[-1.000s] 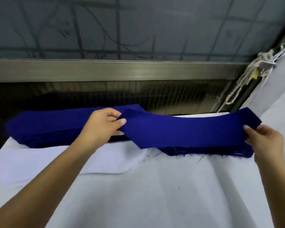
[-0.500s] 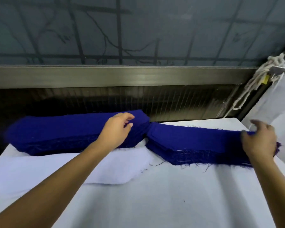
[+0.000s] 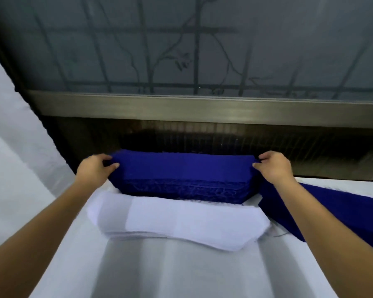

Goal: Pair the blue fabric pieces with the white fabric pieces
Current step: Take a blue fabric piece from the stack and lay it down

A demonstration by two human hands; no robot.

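Nearest on the desk (image 3: 181, 274), a white stack (image 3: 177, 224) is lying flat. Just behind it, a blue stack (image 3: 185, 175) is sitting, the left grip (image 3: 94, 168) pinching its left end and the right grip (image 3: 274, 166) pinching its right end. More blue fabric (image 3: 336, 209) is lying to the right. Beyond, a metal rail (image 3: 202, 110) is running across.

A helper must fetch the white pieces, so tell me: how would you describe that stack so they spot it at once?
Find the metal window rail along the back; below it, on the white-covered table, lies a thick blue stack. The white stack sits directly in front of that, nearer the person. It is the only pale pile, thinner than the blue one.
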